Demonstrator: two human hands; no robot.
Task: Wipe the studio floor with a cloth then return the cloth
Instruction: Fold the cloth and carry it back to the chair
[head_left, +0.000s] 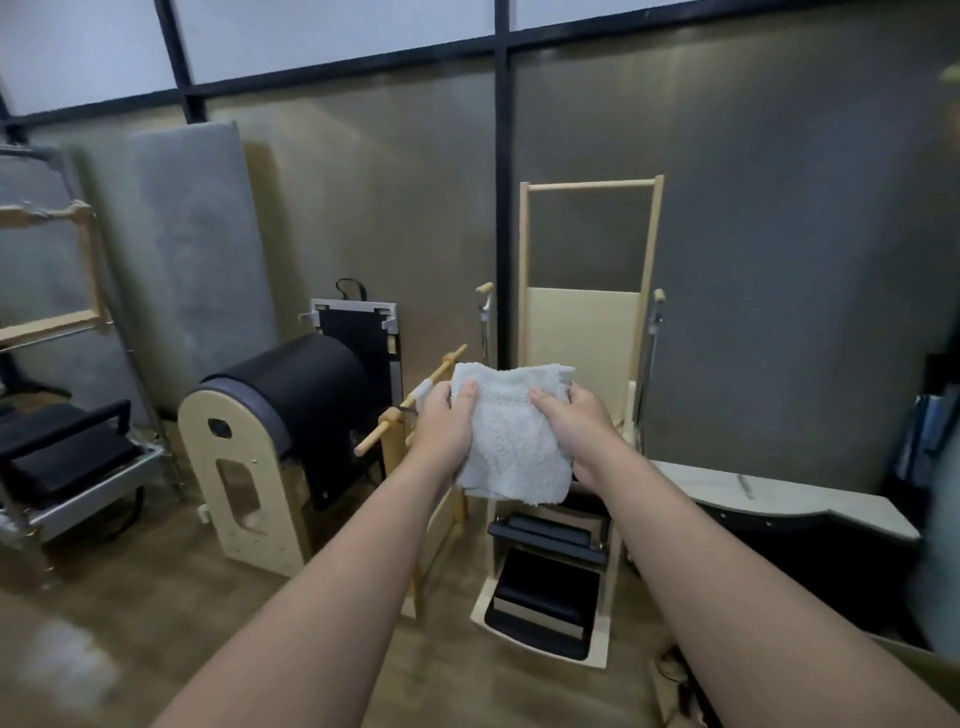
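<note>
Both hands hold the white cloth (511, 436) up in the air, left hand (445, 422) and right hand (575, 423) pinching its top corners. It looks soft, light and floppy, so the edges are good to hold. Below lies the brown floor (171, 587); wooden exercise gear (249, 457) stands behind.

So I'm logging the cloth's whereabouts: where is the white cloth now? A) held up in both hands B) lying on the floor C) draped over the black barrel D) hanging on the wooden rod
A: the left hand and right hand grip the cloth at its sides, off the floor.
</note>
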